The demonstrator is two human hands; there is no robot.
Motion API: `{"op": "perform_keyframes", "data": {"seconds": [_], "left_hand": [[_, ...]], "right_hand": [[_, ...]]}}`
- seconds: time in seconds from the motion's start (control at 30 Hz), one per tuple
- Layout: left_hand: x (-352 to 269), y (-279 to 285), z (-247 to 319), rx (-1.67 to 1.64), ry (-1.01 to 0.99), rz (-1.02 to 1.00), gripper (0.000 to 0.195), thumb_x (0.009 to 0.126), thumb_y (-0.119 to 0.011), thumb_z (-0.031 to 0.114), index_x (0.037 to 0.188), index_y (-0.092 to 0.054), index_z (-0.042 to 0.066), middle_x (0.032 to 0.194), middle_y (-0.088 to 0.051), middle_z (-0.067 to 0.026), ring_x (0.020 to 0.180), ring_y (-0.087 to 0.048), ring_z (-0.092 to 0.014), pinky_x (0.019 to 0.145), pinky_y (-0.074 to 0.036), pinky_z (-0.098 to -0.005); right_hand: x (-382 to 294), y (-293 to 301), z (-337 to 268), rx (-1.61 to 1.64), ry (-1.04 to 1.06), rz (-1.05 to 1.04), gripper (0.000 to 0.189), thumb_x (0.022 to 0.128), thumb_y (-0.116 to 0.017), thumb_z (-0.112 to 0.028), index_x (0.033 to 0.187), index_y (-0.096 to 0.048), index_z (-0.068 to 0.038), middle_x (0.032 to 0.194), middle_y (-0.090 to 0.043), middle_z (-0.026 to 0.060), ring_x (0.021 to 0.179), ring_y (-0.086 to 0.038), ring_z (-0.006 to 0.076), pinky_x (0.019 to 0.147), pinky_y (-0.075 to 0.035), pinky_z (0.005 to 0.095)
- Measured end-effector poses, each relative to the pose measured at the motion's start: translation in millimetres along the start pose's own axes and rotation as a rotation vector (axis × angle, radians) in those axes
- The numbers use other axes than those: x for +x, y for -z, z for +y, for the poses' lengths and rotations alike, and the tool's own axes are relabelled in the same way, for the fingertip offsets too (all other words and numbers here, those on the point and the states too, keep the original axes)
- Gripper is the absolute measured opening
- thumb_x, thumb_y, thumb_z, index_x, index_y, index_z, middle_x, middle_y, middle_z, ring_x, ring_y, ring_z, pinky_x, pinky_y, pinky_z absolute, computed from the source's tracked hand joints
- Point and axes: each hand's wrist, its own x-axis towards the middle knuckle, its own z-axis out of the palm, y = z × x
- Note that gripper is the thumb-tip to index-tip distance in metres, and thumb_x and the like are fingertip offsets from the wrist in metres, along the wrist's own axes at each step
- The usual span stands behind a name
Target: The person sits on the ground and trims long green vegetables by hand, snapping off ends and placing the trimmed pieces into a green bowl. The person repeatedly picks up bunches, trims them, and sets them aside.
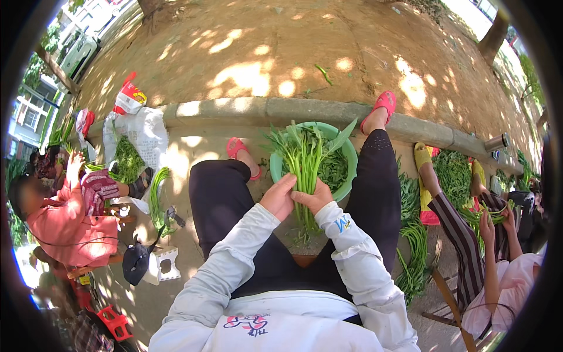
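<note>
Both my hands grip one bundle of long-stemmed leafy greens (308,165), its leaves pointing away from me and its stems hanging between my knees. My left hand (279,196) wraps the stems from the left. On the right side, my right hand (314,196) closes round them with its thumb across the front. Just beyond and partly under the bundle, a pale green plastic basin (353,160) holds loose green leaves (333,169). The basin stands on the pavement between my feet, its near left part hidden by the bundle and my hands.
A stone kerb (220,111) crosses in front, with dirt beyond. At left are a seated person (72,220), a white woven sack (151,132), a black bag (137,263) and a white stool (168,265). At right another person handles greens beside a heap of stems (413,253).
</note>
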Motion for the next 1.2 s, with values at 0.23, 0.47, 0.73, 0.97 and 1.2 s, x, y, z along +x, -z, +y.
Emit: {"op": "perform_keyframes", "data": {"seconds": [0.23, 0.47, 0.73, 0.97, 1.2], "left_hand": [[-9, 5, 14, 0.079, 0.276, 0.031, 0.047, 0.090, -0.052, 0.037, 0.125, -0.044, 0.007, 0.123, -0.050, -0.0089, 0.112, -0.049, -0.020, 0.093, -0.040, -0.0375], [-10, 3, 11, 0.103, 0.060, 0.002, 0.028, 0.078, -0.067, 0.009, 0.104, -0.059, 0.002, 0.112, -0.058, -0.0119, 0.104, -0.056, -0.022, 0.088, -0.046, -0.0366], [-8, 10, 9, 0.175, -0.023, 0.163, 0.029, 0.080, -0.066, 0.010, 0.106, -0.058, 0.003, 0.095, -0.061, -0.0068, 0.084, -0.061, -0.018, 0.072, -0.051, -0.0324], [-10, 10, 17, 0.202, -0.022, 0.268, 0.031, 0.079, -0.067, 0.010, 0.108, -0.057, 0.003, 0.084, -0.059, -0.0050, 0.071, -0.058, -0.016, 0.064, -0.050, -0.0299], [-7, 11, 13, 0.194, -0.015, 0.274, 0.032, 0.079, -0.067, 0.009, 0.109, -0.055, 0.003, 0.087, -0.059, -0.0057, 0.075, -0.059, -0.017, 0.066, -0.051, -0.0325]], "right_hand": [[-3, 7, -20, 0.154, -0.174, -0.076, 0.042, 0.073, -0.068, -0.007, 0.113, -0.054, -0.001, 0.100, -0.061, 0.0054, 0.093, -0.057, 0.0152, 0.083, -0.045, 0.0293], [-12, 0, -20, -0.213, -0.088, -0.212, 0.047, 0.073, -0.072, -0.017, 0.111, -0.053, 0.002, 0.100, -0.061, 0.0106, 0.092, -0.058, 0.0176, 0.083, -0.046, 0.0311], [-7, 8, -10, -0.252, -0.073, -0.080, 0.024, 0.080, -0.065, -0.013, 0.094, -0.054, 0.002, 0.081, -0.062, 0.0083, 0.071, -0.060, 0.0137, 0.065, -0.050, 0.0281], [-4, 19, -31, 0.187, -0.009, 0.368, 0.014, 0.089, -0.047, -0.014, 0.092, -0.045, -0.001, 0.073, -0.055, 0.0088, 0.052, -0.052, 0.0121, 0.043, -0.041, 0.0235], [-5, 24, -46, 0.112, -0.060, 0.381, 0.020, 0.081, -0.063, -0.016, 0.088, -0.049, -0.003, 0.062, -0.050, 0.0022, 0.045, -0.043, 0.0076, 0.039, -0.033, 0.0213]]}}
